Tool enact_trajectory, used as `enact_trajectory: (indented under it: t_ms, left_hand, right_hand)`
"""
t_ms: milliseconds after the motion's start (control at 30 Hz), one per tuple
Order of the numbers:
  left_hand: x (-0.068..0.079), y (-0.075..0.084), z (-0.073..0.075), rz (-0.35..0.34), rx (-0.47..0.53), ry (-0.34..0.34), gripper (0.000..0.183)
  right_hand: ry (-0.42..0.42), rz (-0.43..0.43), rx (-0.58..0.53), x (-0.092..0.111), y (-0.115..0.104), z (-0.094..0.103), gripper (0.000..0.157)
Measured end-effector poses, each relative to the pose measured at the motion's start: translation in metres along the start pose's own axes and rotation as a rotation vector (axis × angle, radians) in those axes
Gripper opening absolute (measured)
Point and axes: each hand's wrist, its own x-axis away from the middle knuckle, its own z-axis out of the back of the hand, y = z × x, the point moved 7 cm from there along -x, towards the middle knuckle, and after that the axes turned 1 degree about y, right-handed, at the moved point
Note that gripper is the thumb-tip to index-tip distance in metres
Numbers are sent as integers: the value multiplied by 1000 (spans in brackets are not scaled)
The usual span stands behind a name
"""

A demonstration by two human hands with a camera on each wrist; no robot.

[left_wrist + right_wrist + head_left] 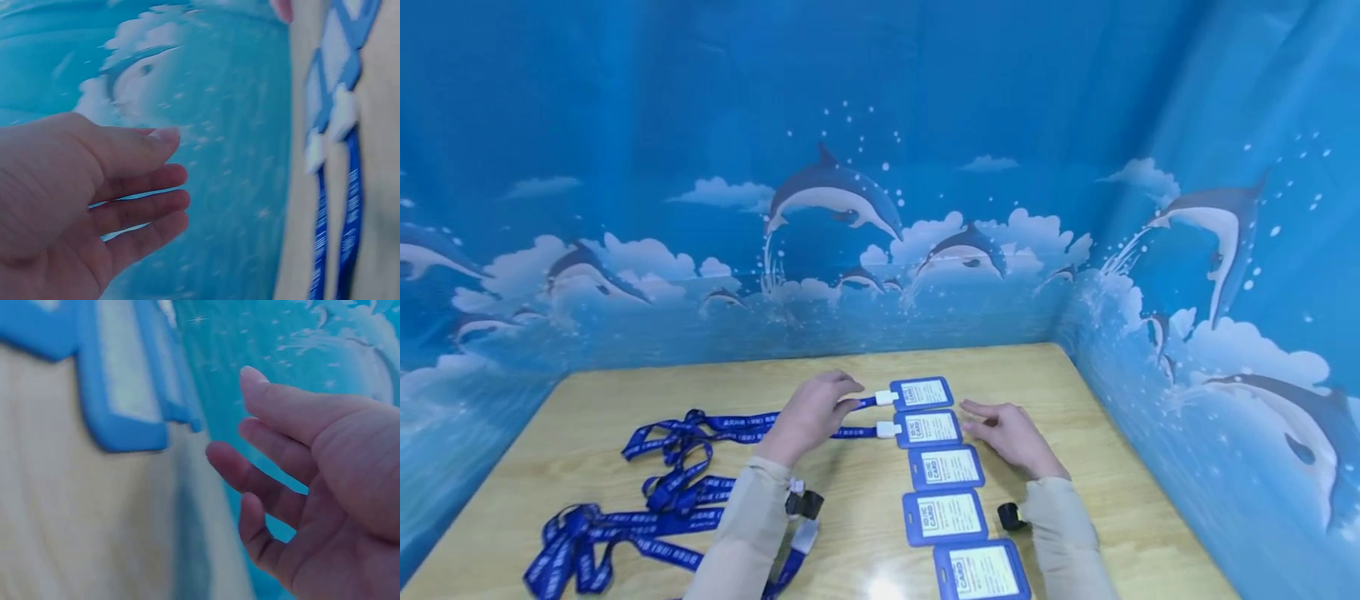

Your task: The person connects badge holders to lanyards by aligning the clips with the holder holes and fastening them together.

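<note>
Several blue ID card holders form a column on the wooden table. Clipped by white buckles to blue lanyards are the far card holder (925, 392) and the second card holder (931, 427). No strap is attached to the third card holder (947, 467) or the two nearer ones. My left hand (808, 417) hovers over the two clipped lanyards, fingers relaxed and holding nothing in the left wrist view. To the right of the upper card holders is my right hand (1015, 437); its loosely bent fingers (256, 475) hold nothing.
More blue lanyards (580, 542) lie bunched at the table's left, partly hidden by my left sleeve (741, 525). A blue dolphin-print curtain (850, 317) stands behind the table (1022, 367) and along its right side.
</note>
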Motion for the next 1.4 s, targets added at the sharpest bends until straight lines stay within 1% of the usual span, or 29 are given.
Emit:
enact_trajectory:
  t_ms: [67,200,267,333,400,467,600,667,767,833,900,1033,1133,1233,1333,1400]
  left_hand:
    - [10,-1,10,19,-19,-6,26]
    - [27,-3,27,23,-57,-29,28]
    - [35,-7,32,31,-66,-56,29]
    - [44,-13,32,51,-68,-99,29]
    - [53,-22,30,87,-65,-152,29]
    - [59,-32,23,125,-60,-207,28]
    - [71,-54,6,212,-59,-298,23]
    - [75,-62,-4,250,-55,-340,19]
    - [79,-69,-15,275,-31,-399,12]
    - [81,-71,-20,287,-19,-437,14]
    - [84,-72,-22,298,-16,-460,16]
    - [80,-73,-22,320,-31,-465,16]
    - [78,-73,-18,329,-21,-441,13]
    - [77,-72,-13,324,-14,-401,11]
    - [76,-68,-3,296,-37,-346,11]
    - [75,-64,4,264,-66,-306,14]
  right_hand:
    - [-15,-12,2,7,-7,4,45]
    - [-33,7,25,15,-23,16,47]
    - [-45,22,49,17,-31,19,50]
    - [-72,32,64,18,-38,19,52]
    - [-98,35,78,19,-42,17,53]
    - [-117,28,81,19,-43,16,53]
    - [-154,21,83,20,-44,10,52]
    - [-179,11,89,20,-43,7,52]
    - [-213,-29,109,20,-41,1,52]
    - [-238,-38,134,19,-41,-4,52]
    - [-255,-37,164,18,-43,-10,53]
    - [-272,-39,198,14,-41,-13,57]
    - [-293,-70,206,14,-38,-17,61]
    - [-310,-77,211,13,-35,-22,63]
    - [-303,-86,199,14,-33,-25,65]
    - [-295,-99,189,16,-30,-26,65]
